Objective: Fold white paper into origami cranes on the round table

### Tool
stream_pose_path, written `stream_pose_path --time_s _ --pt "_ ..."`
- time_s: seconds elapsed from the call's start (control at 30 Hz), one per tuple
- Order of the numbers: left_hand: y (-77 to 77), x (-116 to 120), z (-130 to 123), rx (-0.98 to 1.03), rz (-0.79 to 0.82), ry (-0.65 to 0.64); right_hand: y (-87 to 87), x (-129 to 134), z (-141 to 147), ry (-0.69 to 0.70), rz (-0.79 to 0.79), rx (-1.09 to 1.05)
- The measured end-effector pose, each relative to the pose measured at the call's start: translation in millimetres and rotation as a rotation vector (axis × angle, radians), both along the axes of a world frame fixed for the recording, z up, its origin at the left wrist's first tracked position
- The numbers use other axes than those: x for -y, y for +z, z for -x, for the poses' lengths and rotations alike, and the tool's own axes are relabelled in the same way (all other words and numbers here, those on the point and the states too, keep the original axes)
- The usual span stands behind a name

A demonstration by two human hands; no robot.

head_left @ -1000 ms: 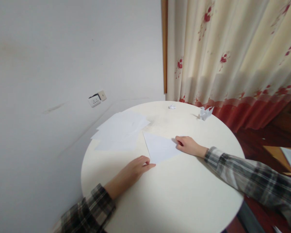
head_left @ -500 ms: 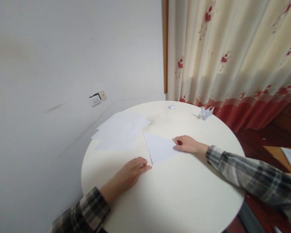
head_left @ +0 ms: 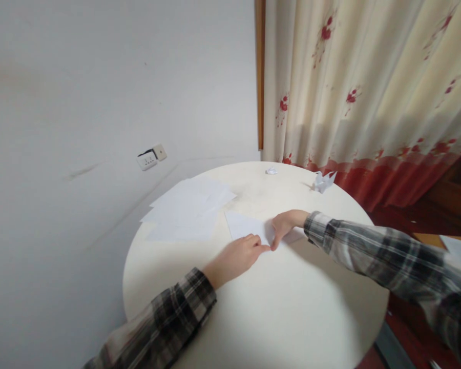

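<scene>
A white folded sheet of paper [head_left: 244, 224] lies on the round white table [head_left: 288, 307], partly covered by both hands. My left hand [head_left: 246, 253] reaches over its near edge, fingers curled and index finger stretched to the right. My right hand [head_left: 282, 226] bends down over the paper's right part, thumb and fingers pinched at the near edge. The fingertips of both hands meet there, or nearly so. A corner of the paper shows to the right, below the right wrist.
Loose white sheets [head_left: 186, 207] overlap at the table's left back. A small crumpled paper piece [head_left: 271, 171] and a folded paper figure [head_left: 323, 182] stand near the far edge. Behind are a wall with a socket [head_left: 147, 160] and a flowered curtain [head_left: 353, 77].
My left hand has moved right and away from me, onto the paper's near edge. My right hand has turned its fingers downward and shifted slightly left, so both hands are now together.
</scene>
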State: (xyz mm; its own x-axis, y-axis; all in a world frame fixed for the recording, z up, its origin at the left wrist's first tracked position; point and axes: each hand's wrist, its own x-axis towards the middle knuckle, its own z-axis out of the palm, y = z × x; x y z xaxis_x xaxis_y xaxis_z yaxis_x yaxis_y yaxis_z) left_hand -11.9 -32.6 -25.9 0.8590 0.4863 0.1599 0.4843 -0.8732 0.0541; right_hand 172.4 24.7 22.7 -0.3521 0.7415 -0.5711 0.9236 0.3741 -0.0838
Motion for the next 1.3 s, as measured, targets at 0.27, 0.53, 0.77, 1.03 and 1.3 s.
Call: stream_pose_path --time_s 0.27,0.53,0.77,1.03,1.3 --pt "-9.3 -0.7 -0.8 -0.049 -0.085 -0.057 -8.1 -5.5 -6.0 0.016 0.011 -0.002" --pt "-8.6 -2.4 -3.1 -0.085 -0.1 -0.056 -7.1 -6.7 -8.4 0.022 0.018 -0.025" --pt "-8.7 -2.4 -3.5 -0.088 -0.095 -0.028 -6.8 -6.3 -11.3 -0.009 0.036 -0.062" --pt "-10.3 -3.1 3.5 -0.073 -0.073 -0.056 -11.4 -9.6 -18.0 -0.016 0.028 -0.058" --pt "-22.2 -4.2 25.3 -0.065 -0.091 -0.066 -21.2 -18.4 -40.7 -0.074 0.041 -0.07"
